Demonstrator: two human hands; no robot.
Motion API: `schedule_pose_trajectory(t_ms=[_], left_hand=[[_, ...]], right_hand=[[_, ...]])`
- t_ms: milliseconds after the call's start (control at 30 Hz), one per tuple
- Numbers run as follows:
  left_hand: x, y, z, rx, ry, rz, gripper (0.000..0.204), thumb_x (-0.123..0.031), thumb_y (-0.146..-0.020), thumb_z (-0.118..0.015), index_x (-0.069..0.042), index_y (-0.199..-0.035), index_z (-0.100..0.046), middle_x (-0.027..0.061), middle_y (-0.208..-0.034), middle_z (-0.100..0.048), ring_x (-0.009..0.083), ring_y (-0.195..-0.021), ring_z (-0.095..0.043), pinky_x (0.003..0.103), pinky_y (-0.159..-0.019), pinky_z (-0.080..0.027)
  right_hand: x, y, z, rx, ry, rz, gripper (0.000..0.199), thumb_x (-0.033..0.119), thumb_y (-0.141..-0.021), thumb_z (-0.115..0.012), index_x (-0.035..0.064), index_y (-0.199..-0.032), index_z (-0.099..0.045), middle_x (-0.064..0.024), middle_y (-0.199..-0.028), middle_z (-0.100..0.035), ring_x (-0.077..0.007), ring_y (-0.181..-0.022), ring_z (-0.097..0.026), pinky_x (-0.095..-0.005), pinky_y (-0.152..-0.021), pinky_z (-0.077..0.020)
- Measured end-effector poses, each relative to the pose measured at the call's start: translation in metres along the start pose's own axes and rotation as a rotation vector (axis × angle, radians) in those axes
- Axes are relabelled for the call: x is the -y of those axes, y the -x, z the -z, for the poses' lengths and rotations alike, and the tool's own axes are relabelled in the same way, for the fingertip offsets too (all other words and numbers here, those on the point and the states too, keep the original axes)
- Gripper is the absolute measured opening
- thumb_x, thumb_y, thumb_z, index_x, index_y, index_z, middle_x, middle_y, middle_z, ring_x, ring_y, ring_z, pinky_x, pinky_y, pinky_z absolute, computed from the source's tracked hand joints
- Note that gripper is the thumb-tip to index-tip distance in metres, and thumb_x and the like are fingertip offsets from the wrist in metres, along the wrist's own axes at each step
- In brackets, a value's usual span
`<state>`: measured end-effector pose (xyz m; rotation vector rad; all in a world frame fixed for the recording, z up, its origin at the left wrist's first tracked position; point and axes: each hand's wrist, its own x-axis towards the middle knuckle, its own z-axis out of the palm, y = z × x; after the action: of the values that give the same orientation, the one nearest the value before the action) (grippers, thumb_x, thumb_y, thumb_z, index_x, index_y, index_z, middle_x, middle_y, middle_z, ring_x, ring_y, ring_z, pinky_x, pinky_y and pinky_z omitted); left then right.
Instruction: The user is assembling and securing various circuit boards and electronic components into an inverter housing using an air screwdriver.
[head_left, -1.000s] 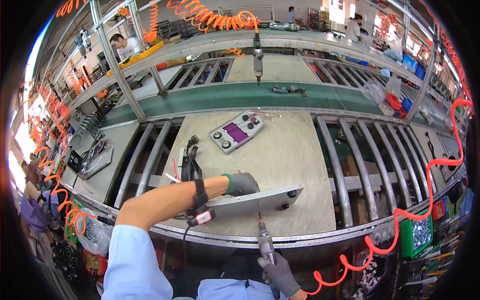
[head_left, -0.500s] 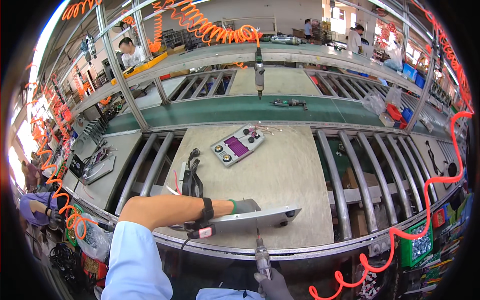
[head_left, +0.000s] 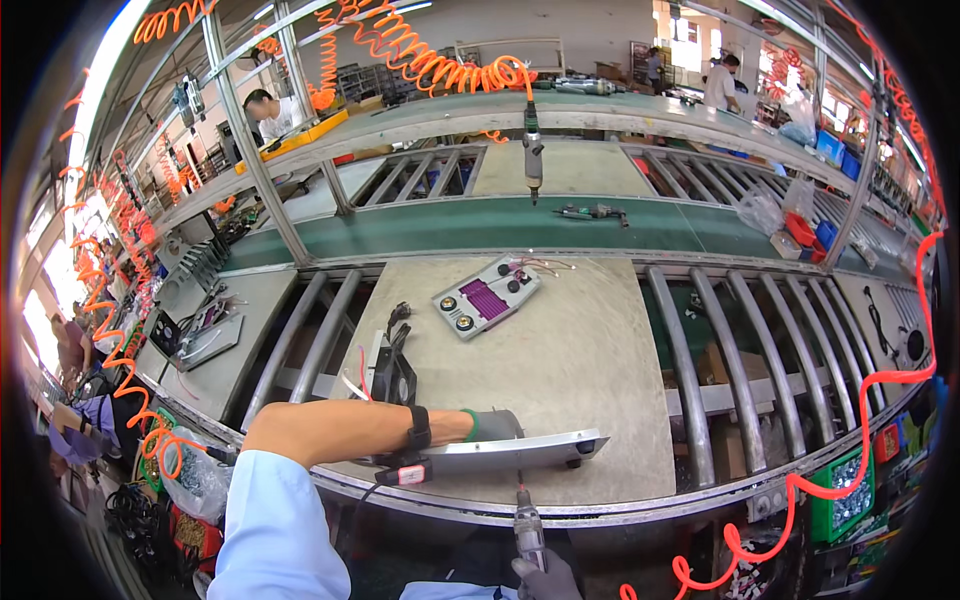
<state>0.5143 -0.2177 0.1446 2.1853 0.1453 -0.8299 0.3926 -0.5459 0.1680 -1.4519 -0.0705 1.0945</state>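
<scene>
My left hand [head_left: 494, 425], in a grey glove with a green cuff, steadies a flat grey metal panel [head_left: 500, 455] near the bench's front edge. Its fingers are partly hidden behind the panel, which is tilted with its face towards me. Gripped in my gloved right hand [head_left: 550, 580] is a power screwdriver [head_left: 530, 530], pointing away from me. Its thin bit meets the panel's lower edge, or comes very near it; the exact contact is too small to tell. Behind my left forearm stands a black fan [head_left: 395, 372] with cables and red and white wires.
A grey unit with purple parts [head_left: 487, 298] lies farther back on the board [head_left: 590, 350]. Metal rollers [head_left: 690, 370] flank the board. Another screwdriver [head_left: 533, 155] hangs from an orange coiled hose beyond. A green screw bin [head_left: 842, 497] stands right; a red coiled hose [head_left: 800, 484] crosses there.
The whole view has shifted slightly, so the bench sits a little farther right. The panel looks somewhat more edge-on. My two hands keep nearly the same places, still on the panel and the screwdriver.
</scene>
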Motion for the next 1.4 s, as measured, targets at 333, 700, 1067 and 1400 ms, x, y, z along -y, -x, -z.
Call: schedule_pose_trajectory(t_ms=[333,700,1067,1400], left_hand=[[0.015,-0.005,0.002,-0.003,-0.010,0.037,0.040,-0.033,-0.088,-0.062,-0.001,-0.108,-0.074,0.0202,-0.108,-0.074,0.0298,-0.089,-0.069,0.046,-0.081,-0.050],[0.034,0.001,0.002,-0.017,-0.020,0.072,0.041,-0.033,-0.089,-0.062,0.002,-0.107,-0.074,0.0208,-0.107,-0.074,0.0295,-0.088,-0.069,0.046,-0.079,-0.050],[-0.090,0.105,0.113,-0.346,0.183,0.189,0.047,-0.040,-0.095,-0.063,0.004,-0.111,-0.066,0.0116,-0.095,-0.071,0.0178,-0.076,-0.071,0.030,-0.069,-0.060],[0.014,-0.025,0.157,-0.689,-0.637,0.299,0.042,-0.033,-0.090,-0.064,0.001,-0.114,-0.061,0.0249,-0.108,-0.068,0.0419,-0.107,-0.065,0.049,-0.092,-0.050]], right_hand=[[-0.009,-0.005,-0.006,0.016,-0.052,-0.035,0.024,0.031,-0.097,-0.065,0.0081,-0.102,-0.057,0.0006,-0.065,-0.054,-0.0083,-0.049,-0.051,-0.0257,-0.045,-0.0404],[-0.011,-0.010,-0.022,-0.022,-0.034,0.043,0.029,0.029,-0.096,-0.066,0.0056,-0.111,-0.059,-0.0011,-0.066,-0.055,-0.0105,-0.047,-0.051,-0.0287,-0.044,-0.0417],[-0.041,0.015,0.047,-0.146,0.240,0.192,0.035,0.024,-0.090,-0.072,0.0040,-0.117,-0.060,-0.0025,-0.076,-0.059,-0.0100,-0.055,-0.054,-0.0283,-0.049,-0.0443],[-0.065,0.080,0.085,-0.261,0.433,0.036,0.040,0.021,-0.083,-0.073,0.0032,-0.118,-0.062,-0.0127,-0.091,-0.067,-0.0224,-0.081,-0.064,-0.0391,-0.074,-0.0524]])
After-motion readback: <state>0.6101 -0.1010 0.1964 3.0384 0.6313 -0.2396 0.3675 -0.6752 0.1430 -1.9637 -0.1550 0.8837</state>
